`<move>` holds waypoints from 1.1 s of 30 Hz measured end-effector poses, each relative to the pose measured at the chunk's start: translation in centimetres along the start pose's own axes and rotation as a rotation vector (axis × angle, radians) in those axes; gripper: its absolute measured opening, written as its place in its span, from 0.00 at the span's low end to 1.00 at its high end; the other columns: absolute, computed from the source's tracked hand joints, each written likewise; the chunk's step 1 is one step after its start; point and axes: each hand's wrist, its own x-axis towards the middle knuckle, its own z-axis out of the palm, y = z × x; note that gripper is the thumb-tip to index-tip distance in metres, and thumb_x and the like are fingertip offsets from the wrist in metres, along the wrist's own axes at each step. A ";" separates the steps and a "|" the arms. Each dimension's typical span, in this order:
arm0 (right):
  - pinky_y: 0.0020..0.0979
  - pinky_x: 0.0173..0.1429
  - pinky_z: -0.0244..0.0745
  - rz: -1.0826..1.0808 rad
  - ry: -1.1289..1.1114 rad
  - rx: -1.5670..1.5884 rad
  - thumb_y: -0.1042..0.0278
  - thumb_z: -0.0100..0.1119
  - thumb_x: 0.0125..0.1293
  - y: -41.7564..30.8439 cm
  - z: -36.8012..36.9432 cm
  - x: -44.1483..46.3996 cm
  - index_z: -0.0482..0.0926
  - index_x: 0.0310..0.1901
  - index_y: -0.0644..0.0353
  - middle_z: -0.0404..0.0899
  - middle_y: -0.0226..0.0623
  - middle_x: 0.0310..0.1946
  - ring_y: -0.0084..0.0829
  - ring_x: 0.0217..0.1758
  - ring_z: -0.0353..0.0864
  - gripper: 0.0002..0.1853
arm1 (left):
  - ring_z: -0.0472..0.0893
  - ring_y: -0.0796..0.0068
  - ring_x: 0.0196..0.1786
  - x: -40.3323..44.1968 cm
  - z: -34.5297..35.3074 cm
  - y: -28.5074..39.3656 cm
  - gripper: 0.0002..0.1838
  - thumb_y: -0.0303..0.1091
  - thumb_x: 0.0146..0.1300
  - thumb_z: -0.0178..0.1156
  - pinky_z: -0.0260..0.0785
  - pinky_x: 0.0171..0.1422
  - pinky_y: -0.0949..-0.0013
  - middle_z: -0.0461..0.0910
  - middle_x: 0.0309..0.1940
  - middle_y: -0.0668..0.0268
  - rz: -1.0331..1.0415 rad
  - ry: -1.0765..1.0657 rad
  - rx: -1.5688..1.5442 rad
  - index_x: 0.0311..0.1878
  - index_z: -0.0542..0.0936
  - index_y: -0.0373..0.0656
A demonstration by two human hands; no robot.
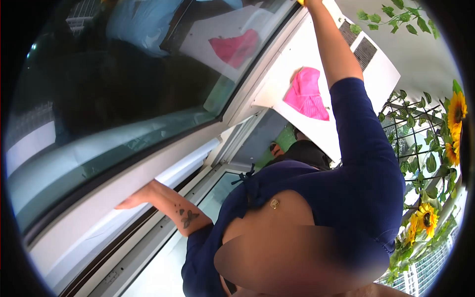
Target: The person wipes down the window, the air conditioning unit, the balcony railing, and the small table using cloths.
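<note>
My left hand point(136, 196) is at the white frame point(170, 162) of a tilted glass window point(123, 94), its fingers partly hidden along the frame's edge; it looks closed on it. My right arm stretches up to the top of the view. There my right hand point(311, 2) is mostly cut off, at the upper part of the window frame, with a bit of something yellow point(300, 2) at its fingers. A pink cloth point(308, 94) lies on a white surface beside my right forearm, and its reflection shows in the glass.
Vents point(365, 53) are set in the white surface. Sunflowers point(426, 220) and leafy vines point(420, 163) hang on a dark grid at the right. A metal window track point(148, 250) runs along the lower left. My feet point(276, 149) stand on a green floor.
</note>
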 end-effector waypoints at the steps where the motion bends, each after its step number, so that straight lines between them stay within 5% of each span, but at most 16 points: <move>1: 0.40 0.69 0.56 -0.039 0.012 -0.041 0.62 0.47 0.67 -0.3 0.5 -5.0 0.59 0.64 0.68 0.60 0.55 0.63 0.48 0.65 0.62 0.27 | 0.79 0.63 0.43 0.0 -0.1 -0.2 0.16 0.36 0.66 0.53 0.80 0.43 0.58 0.74 0.50 0.55 0.012 -0.029 -0.063 0.53 0.71 0.38; 4: 0.42 0.67 0.58 -0.055 -0.032 -0.133 0.63 0.49 0.67 -1.9 0.9 -21.7 0.59 0.62 0.70 0.61 0.58 0.60 0.50 0.61 0.65 0.27 | 0.78 0.66 0.41 0.6 -0.2 -0.3 0.14 0.37 0.67 0.51 0.77 0.39 0.60 0.75 0.46 0.60 0.032 -0.183 -0.144 0.49 0.72 0.37; 6: 0.41 0.67 0.57 -0.210 -0.107 -0.092 0.64 0.50 0.67 -4.0 0.9 -32.9 0.59 0.62 0.71 0.63 0.57 0.56 0.51 0.60 0.65 0.26 | 0.77 0.68 0.44 -0.6 2.0 1.6 0.17 0.43 0.70 0.45 0.75 0.45 0.62 0.75 0.45 0.62 -0.037 -0.137 -0.178 0.47 0.73 0.37; 9: 0.42 0.69 0.56 -0.118 -0.311 -0.061 0.66 0.51 0.66 -6.7 -0.7 -44.6 0.59 0.60 0.71 0.61 0.56 0.55 0.53 0.61 0.62 0.26 | 0.75 0.70 0.52 -0.2 1.8 0.7 0.24 0.51 0.71 0.38 0.68 0.60 0.63 0.75 0.49 0.63 -0.133 -0.234 -0.330 0.51 0.74 0.40; 12: 0.39 0.65 0.63 -0.059 -0.385 -0.120 0.69 0.52 0.61 -7.5 -2.8 -47.8 0.63 0.59 0.70 0.67 0.54 0.52 0.48 0.58 0.69 0.25 | 0.71 0.70 0.58 -0.8 2.2 1.2 0.27 0.53 0.72 0.35 0.63 0.66 0.64 0.71 0.56 0.61 -0.141 -0.365 -0.405 0.56 0.71 0.39; 16: 0.40 0.52 0.74 0.187 -0.569 -0.265 0.68 0.52 0.58 -10.0 -5.4 -46.4 0.72 0.52 0.66 0.80 0.47 0.37 0.43 0.42 0.82 0.21 | 0.52 0.62 0.73 -2.5 -1.9 0.0 0.39 0.61 0.68 0.44 0.42 0.77 0.58 0.53 0.70 0.56 -0.153 -0.532 -0.157 0.69 0.56 0.37; 18: 0.37 0.47 0.76 0.500 -1.166 -0.284 0.66 0.52 0.56 -11.9 -8.1 -47.5 0.72 0.52 0.65 0.81 0.46 0.37 0.39 0.38 0.82 0.21 | 0.52 0.58 0.74 -4.8 -4.7 -0.2 0.39 0.59 0.68 0.47 0.44 0.76 0.55 0.51 0.71 0.53 -0.070 -0.482 -0.132 0.69 0.54 0.37; 20: 0.33 0.43 0.75 0.513 -1.209 -0.251 0.65 0.52 0.56 -11.5 -11.1 -49.1 0.72 0.50 0.63 0.81 0.43 0.35 0.34 0.35 0.82 0.20 | 0.54 0.56 0.74 -9.0 -9.2 -0.3 0.39 0.56 0.67 0.50 0.49 0.74 0.51 0.50 0.72 0.53 0.057 -0.640 -0.036 0.70 0.53 0.37; 21: 0.30 0.42 0.74 0.589 -1.145 -0.300 0.64 0.53 0.56 -12.9 -12.2 -49.3 0.72 0.49 0.62 0.80 0.42 0.35 0.31 0.37 0.81 0.19 | 0.56 0.53 0.72 -11.4 -11.6 -1.1 0.40 0.54 0.65 0.55 0.52 0.72 0.48 0.49 0.72 0.53 0.042 -0.817 -0.131 0.70 0.53 0.39; 23: 0.30 0.43 0.72 0.653 -1.095 -0.210 0.63 0.55 0.57 -12.9 -13.1 -50.1 0.73 0.47 0.62 0.79 0.37 0.36 0.27 0.40 0.78 0.18 | 0.58 0.55 0.71 -16.5 -14.6 -0.5 0.44 0.48 0.61 0.63 0.53 0.72 0.52 0.49 0.73 0.54 -0.310 -1.204 -0.227 0.72 0.51 0.41; 25: 0.26 0.43 0.71 0.505 -1.178 -0.166 0.62 0.56 0.58 -13.4 -13.1 -50.7 0.75 0.46 0.60 0.78 0.31 0.36 0.25 0.37 0.75 0.16 | 0.61 0.63 0.69 -20.1 -15.7 0.3 0.44 0.33 0.57 0.65 0.55 0.71 0.62 0.56 0.68 0.56 -0.924 -1.257 -0.337 0.72 0.51 0.41; 29: 0.25 0.41 0.72 0.676 -1.288 -0.107 0.61 0.57 0.62 -11.6 -13.9 -47.1 0.77 0.49 0.60 0.79 0.30 0.37 0.24 0.37 0.77 0.16 | 0.69 0.66 0.62 -21.1 -14.3 -1.5 0.34 0.20 0.53 0.56 0.62 0.66 0.65 0.66 0.61 0.56 -0.979 -1.206 -0.235 0.66 0.61 0.40; 31: 0.27 0.43 0.75 0.775 -1.006 -0.097 0.59 0.60 0.62 -8.3 -14.4 -44.3 0.77 0.50 0.60 0.82 0.33 0.40 0.26 0.41 0.80 0.18 | 0.72 0.66 0.59 -20.9 -13.4 -2.3 0.31 0.16 0.49 0.51 0.63 0.65 0.66 0.71 0.57 0.57 -0.766 -1.297 -0.142 0.61 0.67 0.39; 33: 0.36 0.51 0.75 0.365 -0.615 -0.466 0.56 0.65 0.56 -1.2 -15.7 -40.9 0.79 0.50 0.58 0.79 0.44 0.51 0.36 0.53 0.78 0.22 | 0.72 0.66 0.58 -19.9 -13.3 -3.5 0.30 0.16 0.47 0.50 0.64 0.65 0.66 0.72 0.56 0.57 -0.814 -1.276 -0.091 0.59 0.69 0.38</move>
